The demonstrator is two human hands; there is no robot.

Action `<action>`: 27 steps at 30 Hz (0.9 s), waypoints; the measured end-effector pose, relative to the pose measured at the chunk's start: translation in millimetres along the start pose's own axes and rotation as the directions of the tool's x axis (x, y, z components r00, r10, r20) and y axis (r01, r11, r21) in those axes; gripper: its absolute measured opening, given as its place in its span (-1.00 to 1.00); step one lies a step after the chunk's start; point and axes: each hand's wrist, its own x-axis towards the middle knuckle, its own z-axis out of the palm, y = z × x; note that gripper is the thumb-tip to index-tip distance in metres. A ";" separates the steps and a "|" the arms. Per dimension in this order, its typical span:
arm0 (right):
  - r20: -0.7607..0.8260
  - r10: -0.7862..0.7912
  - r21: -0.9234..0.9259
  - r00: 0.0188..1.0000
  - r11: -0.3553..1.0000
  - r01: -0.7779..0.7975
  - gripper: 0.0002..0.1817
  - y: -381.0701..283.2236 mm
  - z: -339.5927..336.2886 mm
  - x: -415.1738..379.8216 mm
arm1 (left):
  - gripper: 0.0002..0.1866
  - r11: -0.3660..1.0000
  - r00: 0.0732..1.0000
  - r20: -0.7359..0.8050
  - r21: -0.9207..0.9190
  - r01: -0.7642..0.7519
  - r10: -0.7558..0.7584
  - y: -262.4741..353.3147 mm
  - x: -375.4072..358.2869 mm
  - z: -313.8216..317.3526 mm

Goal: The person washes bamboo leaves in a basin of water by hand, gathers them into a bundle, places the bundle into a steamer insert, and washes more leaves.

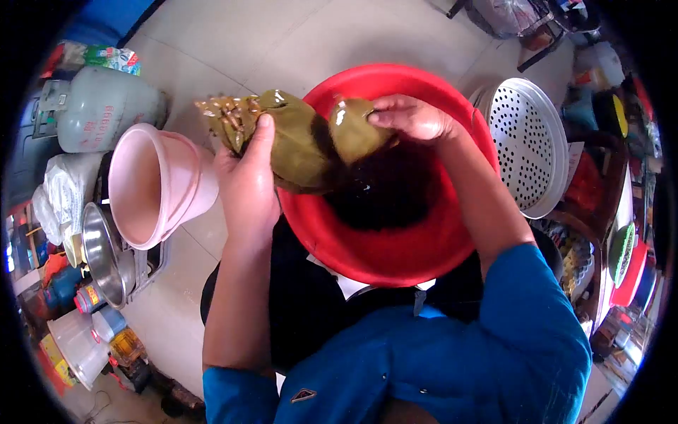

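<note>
L hand (247, 185) grips wet green leaves (293, 141) at 10 o'clock of red basin (395, 258) — R hand (413, 116) fingers pinch leaf tip (353, 127) at 12.

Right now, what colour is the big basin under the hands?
Bright red basin, seen best in the head view.

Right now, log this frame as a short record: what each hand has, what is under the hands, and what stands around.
left hand: grips a bundle of wet green leaves, stems pointing left
right hand: pinches one end of a leaf over the basin
below hands: red basin with dark leaves soaking inside
left of basin: pink bucket lying on its side, gas cylinder, metal bowl
right of basin: perforated steamer tray
floor: light tiles
</note>
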 end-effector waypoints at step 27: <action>-0.309 -0.134 -0.693 0.942 0.710 -0.126 -0.58 163.1 -17.4 63.7 | -0.78 0.979 0.978 -0.078 0.091 -0.185 0.192 19.2 -12.8 -8.9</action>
